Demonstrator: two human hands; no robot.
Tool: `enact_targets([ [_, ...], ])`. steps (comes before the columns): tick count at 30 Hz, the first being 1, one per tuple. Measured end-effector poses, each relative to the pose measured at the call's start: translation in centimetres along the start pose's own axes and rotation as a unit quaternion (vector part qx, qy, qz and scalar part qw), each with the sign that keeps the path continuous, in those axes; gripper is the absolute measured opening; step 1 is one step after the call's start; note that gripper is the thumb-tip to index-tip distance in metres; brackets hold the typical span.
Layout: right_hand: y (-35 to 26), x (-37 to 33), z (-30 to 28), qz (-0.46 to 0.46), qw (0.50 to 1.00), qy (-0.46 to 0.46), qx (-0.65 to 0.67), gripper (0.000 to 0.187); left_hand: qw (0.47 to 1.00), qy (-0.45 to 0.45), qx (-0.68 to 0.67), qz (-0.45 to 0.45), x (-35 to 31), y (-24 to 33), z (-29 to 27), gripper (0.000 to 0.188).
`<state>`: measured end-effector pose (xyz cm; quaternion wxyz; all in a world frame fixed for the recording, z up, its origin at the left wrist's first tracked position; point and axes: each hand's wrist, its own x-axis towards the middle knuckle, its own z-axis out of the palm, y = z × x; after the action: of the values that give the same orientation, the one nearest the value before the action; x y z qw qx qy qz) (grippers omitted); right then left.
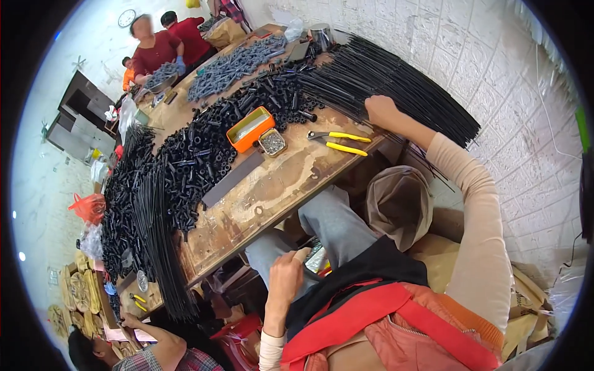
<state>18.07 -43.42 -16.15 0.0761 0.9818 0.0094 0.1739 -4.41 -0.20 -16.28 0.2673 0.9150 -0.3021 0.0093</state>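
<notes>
My right hand (382, 112) is closed at the near edge of a large bundle of long, thin black rods (396, 80), with some of them in its grip. My left hand (286, 276) hangs over my lap, fingers curled in and thumb on top; whatever it may hold is hidden. Between the hands, yellow-handled cutting pliers (343, 141) lie with handles apart on the worn wooden table (272, 191). A square tub of small metal pieces (272, 142) stands left of them, touching or close to an orange box (250, 128).
Black tubular parts (192, 148) are heaped along the table, with grey parts (238, 65) beyond. More black rods (154, 216) lie at left. A co-worker (151, 352) sits at lower left; other people stand at the far end. A brown sack (402, 201) gapes beside my knee.
</notes>
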Motion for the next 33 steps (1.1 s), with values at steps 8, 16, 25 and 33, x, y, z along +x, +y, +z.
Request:
enact_targets([
  [8,2.1,2.2,-4.8,0.014,0.951,-0.221,0.217,0.023,0.999,-0.021,-0.038,0.019,-0.8,-0.7,1.6,0.036],
  [16,3.8,4.0,-4.4,-0.044,0.999,-0.007,-0.029,0.019,0.997,0.011,-0.078,0.003,-4.1,-2.5,1.3,0.036],
  [25,2.3,5.2,-5.7,-0.012,0.999,-0.05,-0.004,0.029,0.992,0.037,-0.123,-0.006,-6.7,-3.7,1.9,0.033],
  [33,0.1,7.3,-6.3,0.033,0.996,0.009,0.083,0.028,0.985,0.05,-0.161,-0.047,-7.7,-3.9,2.2,0.023],
])
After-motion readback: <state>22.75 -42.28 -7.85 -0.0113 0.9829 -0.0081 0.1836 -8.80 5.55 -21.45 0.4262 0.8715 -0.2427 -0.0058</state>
